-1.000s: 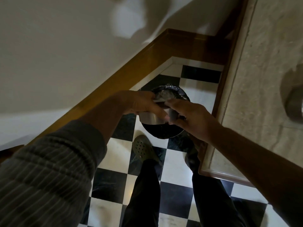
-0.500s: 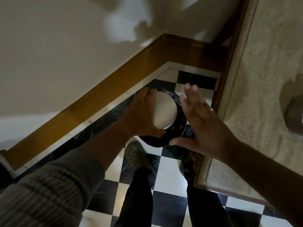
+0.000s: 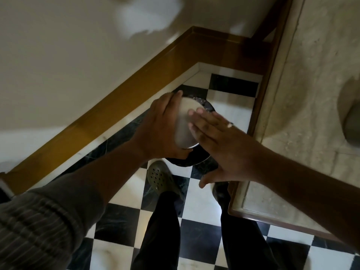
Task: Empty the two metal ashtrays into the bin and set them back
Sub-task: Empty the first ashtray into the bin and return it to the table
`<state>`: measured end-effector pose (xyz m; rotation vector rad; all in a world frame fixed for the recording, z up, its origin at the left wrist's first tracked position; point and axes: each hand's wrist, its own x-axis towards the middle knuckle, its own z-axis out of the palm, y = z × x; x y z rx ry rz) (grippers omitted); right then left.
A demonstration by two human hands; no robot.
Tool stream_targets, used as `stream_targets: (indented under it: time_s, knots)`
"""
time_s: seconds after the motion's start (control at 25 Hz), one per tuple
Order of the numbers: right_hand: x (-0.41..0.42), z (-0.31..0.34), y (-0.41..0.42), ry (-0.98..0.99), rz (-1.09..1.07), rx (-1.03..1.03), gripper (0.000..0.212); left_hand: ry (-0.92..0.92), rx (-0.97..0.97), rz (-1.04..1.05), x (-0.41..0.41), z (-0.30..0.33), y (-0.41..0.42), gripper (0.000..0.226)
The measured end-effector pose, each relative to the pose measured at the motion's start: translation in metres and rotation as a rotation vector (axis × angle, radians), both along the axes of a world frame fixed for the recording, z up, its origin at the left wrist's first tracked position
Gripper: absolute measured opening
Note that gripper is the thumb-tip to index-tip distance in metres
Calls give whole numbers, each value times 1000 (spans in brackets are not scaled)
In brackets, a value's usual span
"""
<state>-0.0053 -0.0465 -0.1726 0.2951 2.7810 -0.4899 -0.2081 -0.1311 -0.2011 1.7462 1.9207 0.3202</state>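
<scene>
Over the black bin [image 3: 196, 160], a metal ashtray [image 3: 184, 125] is held upside down, gripped by the left hand [image 3: 161, 131]; its base is patted by the flat, spread right hand [image 3: 220, 137]; at three o'clock, possibly the second ashtray [image 3: 352, 125] waits on the counter [image 3: 303, 78]

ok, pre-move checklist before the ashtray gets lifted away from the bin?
1. Left hand grips the upturned metal ashtray by its rim: ok.
2. Ashtray is over the black bin mouth: ok.
3. Right hand is flat, fingertips on the ashtray's base, holding nothing: ok.
4. Ashtray fully emptied: cannot tell, its inside faces down.
5. Spill on the checkered floor: none visible, ok.
6. Return spot on the stone countertop: bare stone nearby, ok.
</scene>
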Motion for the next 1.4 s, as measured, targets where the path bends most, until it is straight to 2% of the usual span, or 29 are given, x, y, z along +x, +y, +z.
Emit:
stream_targets:
  time_s: [0.16,0.2,0.24,0.36,0.4,0.44,0.6,0.64,0.68,0.76,0.8,0.84,0.96,1.08,1.24,1.32,1.4]
  knots:
    - [3,41,6,468,-245,55,120,-23,1,-4,-1,-4,-5,137]
    - [6,39,5,496,-273,113,119,-28,18,-4,2,-4,-4,136]
    - [6,32,4,434,-224,163,121,-44,39,14,6,-3,-3,135]
    - [1,6,-14,-10,20,155,137,-79,59,54,17,2,-6,128]
    - [1,3,-13,-55,31,159,137,-77,59,54,19,1,-8,127]
    - [-1,5,-8,-14,6,157,134,-75,56,57,18,-1,-10,126]
    - [0,43,2,428,-218,149,116,-103,62,65,20,-10,-12,131]
    - [4,43,1,471,-227,181,111,-119,91,66,22,-9,-10,131]
    - [5,36,0,429,-178,221,110,-129,119,74,23,-8,-8,130]
    - [6,11,-5,141,-12,261,119,-120,135,83,23,-5,-6,128]
    - [7,2,-8,36,42,247,116,-111,124,72,23,-3,-8,128]
    - [7,-5,-6,11,71,248,104,-100,114,69,22,-2,-9,128]
    - [7,-9,-3,126,60,244,71,-111,113,79,21,-7,-16,127]
    - [12,-17,-5,226,-37,179,53,-156,107,85,21,-4,-16,126]
    - [14,-16,-2,227,-232,-62,53,-332,56,181,18,0,-14,112]
    - [14,-13,-1,212,-362,-235,55,-525,-68,361,17,6,-15,98]
    - [10,-8,-7,285,-598,-387,54,-770,-225,643,17,17,-16,79]
